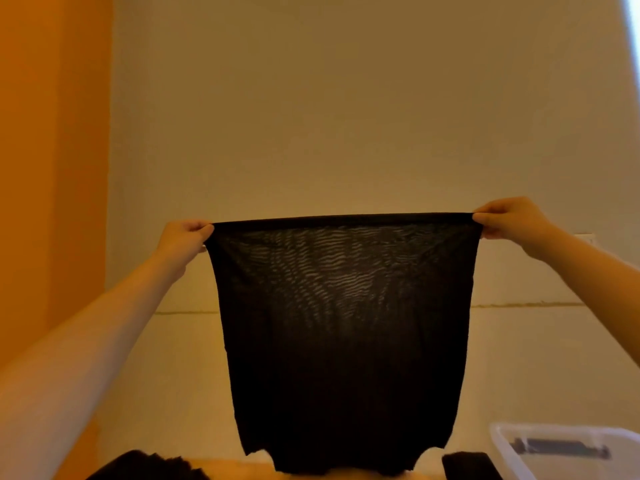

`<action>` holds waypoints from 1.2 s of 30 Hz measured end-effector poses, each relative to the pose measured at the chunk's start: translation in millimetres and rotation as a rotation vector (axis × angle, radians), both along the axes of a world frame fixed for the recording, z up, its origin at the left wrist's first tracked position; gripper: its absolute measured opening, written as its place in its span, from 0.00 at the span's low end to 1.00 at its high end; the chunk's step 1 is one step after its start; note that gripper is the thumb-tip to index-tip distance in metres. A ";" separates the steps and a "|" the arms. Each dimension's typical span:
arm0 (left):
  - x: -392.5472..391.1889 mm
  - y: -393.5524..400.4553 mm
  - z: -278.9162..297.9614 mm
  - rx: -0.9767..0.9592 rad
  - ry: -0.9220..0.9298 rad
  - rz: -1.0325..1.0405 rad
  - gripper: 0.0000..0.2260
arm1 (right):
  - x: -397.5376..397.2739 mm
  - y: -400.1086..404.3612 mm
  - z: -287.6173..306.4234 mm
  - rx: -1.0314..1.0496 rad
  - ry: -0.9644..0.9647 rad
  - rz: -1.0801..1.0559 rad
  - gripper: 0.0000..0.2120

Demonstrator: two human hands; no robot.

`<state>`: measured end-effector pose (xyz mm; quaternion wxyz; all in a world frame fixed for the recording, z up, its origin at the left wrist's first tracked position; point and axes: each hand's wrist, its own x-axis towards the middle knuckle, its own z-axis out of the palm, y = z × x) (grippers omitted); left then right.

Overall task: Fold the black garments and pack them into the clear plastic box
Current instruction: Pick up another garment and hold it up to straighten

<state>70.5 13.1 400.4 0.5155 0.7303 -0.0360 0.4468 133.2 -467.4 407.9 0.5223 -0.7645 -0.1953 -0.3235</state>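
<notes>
Up in the air: a sheer black garment stretched between both hands, above the surface's near edge.

Left hand and right hand each pinch one top corner, pulling that hem taut and level. Thin, light and limp, it likely slides easily; corners look the best hold. Long axis seems vertical, ragged end down. Clear plastic box waits near the right edge; more black garments lie below.

Legible text: none on any surface.
Clear plastic box: dark marking on it, unreadable.
</notes>
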 end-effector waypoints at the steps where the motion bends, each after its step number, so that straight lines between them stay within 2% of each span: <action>1: -1.8 -2.3 2.4 -0.015 -0.012 0.004 0.06 | -2.1 0.2 1.7 0.009 0.000 0.001 0.09; 9: 29.8 -2.3 -20.8 0.008 0.111 0.021 0.06 | 24.4 3.8 -18.6 0.001 0.119 -0.027 0.07; 15: 106.1 14.0 -66.1 0.039 0.270 0.032 0.07 | 99.5 19.5 -61.6 -0.042 0.273 -0.075 0.07; 18: 143.8 17.3 -66.0 0.054 0.292 0.061 0.07 | 136.3 24.0 -73.1 -0.023 0.302 -0.133 0.07; 23: 183.6 2.3 -21.5 -0.004 0.167 0.048 0.06 | 164.0 25.5 -40.5 0.125 0.173 -0.236 0.07; 28: 173.4 -5.8 0.0 -0.134 -0.026 -0.004 0.07 | 135.9 19.9 -1.0 0.195 -0.069 -0.204 0.02; 34: 107.4 -10.0 -22.7 -0.126 -0.096 -0.089 0.07 | 88.1 3.2 -11.8 0.155 -0.137 -0.089 0.07; 36: 83.2 -5.7 -44.4 -0.127 -0.089 -0.101 0.08 | 65.6 4.7 -29.4 0.159 -0.127 -0.008 0.05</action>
